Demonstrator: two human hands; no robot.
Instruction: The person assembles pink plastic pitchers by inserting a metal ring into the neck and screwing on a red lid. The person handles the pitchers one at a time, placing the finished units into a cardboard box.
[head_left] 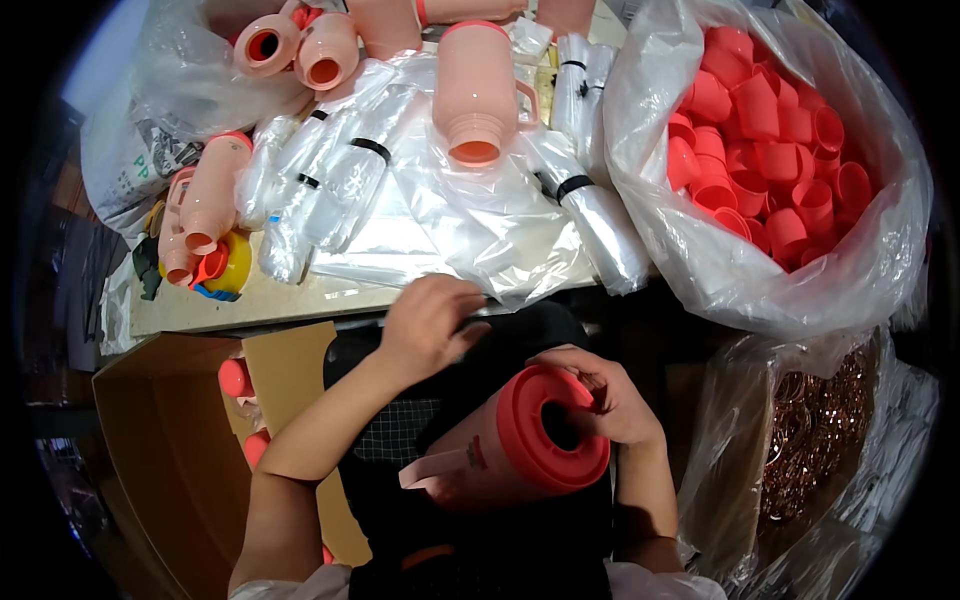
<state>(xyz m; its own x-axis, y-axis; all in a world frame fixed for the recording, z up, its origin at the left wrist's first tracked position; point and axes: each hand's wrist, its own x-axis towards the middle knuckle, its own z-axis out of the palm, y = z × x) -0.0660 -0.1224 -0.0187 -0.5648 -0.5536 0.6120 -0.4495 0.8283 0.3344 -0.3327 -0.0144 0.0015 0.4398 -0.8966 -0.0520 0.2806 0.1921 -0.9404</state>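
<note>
A pink jug (490,460) with a side handle lies tilted across my lap, its red ring-shaped end (535,455) facing up toward me. In the middle of that ring is a dark round hole. My right hand (605,395) grips the ring's far right edge, with the fingers bent over it near the hole. Just off the table's front edge, my left hand (428,328) hovers beyond the jug. Its fingers are loosely curled, the thumb stands apart from them, and nothing shows between them. On the table, another pink jug (477,95) stands upside down on clear plastic film (420,230).
Bundles of clear bags (368,165) tied with black bands lie on the table. More pink jugs (215,190) stand at the left. A plastic sack (650,130) of red cups (760,110) is at right, above a lined box of coppery rings (815,430). An open carton (165,440) stands lower left.
</note>
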